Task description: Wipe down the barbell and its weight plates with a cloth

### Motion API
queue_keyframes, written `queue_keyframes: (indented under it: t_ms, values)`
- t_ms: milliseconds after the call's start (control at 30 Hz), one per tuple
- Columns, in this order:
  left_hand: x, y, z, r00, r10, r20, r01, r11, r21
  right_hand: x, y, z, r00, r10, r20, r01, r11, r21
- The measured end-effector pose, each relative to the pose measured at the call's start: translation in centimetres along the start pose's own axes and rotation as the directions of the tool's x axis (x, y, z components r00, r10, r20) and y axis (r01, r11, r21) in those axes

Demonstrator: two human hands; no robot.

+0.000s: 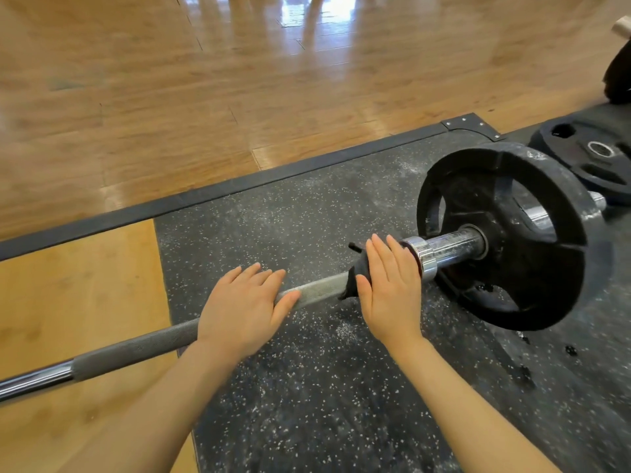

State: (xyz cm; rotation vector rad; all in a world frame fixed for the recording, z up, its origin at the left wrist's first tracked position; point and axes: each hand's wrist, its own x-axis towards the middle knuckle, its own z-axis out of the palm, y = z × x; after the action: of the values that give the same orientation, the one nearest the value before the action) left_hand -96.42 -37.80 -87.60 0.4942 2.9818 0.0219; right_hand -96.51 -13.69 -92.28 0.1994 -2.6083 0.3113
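A barbell lies across a speckled rubber mat, its knurled grey shaft running from lower left up to a chrome collar. A black weight plate stands upright on the sleeve at the right. My right hand presses flat on a dark cloth draped over the shaft just left of the collar. My left hand rests flat on the bare shaft, fingers extended, a short way left of the cloth. Most of the cloth is hidden under my right hand.
Another black plate lies flat on the mat behind the loaded one. A wooden platform panel adjoins the mat on the left. A black border strip separates it from glossy wood flooring. A dark object sits at the far right.
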Motion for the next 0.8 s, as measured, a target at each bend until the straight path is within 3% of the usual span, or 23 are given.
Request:
queue_keyframes:
  t_ms: [200, 433, 700, 800]
  values:
    - [0.4, -0.2, 0.0, 1.000, 0.003, -0.017, -0.003, 1.000, 0.003, -2.8, 0.3, 0.2, 1.000, 0.021, 0.009, -0.022, 0.999, 0.046]
    - [1.1, -0.7, 0.3, 1.000, -0.007, -0.024, 0.008, 0.999, 0.044, 4.2, 0.6, -0.3, 0.992, -0.117, 0.053, 0.120, 0.992, -0.051]
    - [1.7, -1.2, 0.5, 1.000, -0.014, -0.027, 0.015, 0.999, 0.036, 2.1, 0.7, 0.1, 0.992, -0.119, -0.031, 0.122, 0.988, 0.099]
    - [1.7, -1.2, 0.5, 0.999, -0.018, -0.030, 0.019, 0.999, 0.030, 0.3, 1.9, -0.3, 0.977, -0.211, -0.024, 0.212, 0.972, 0.096]
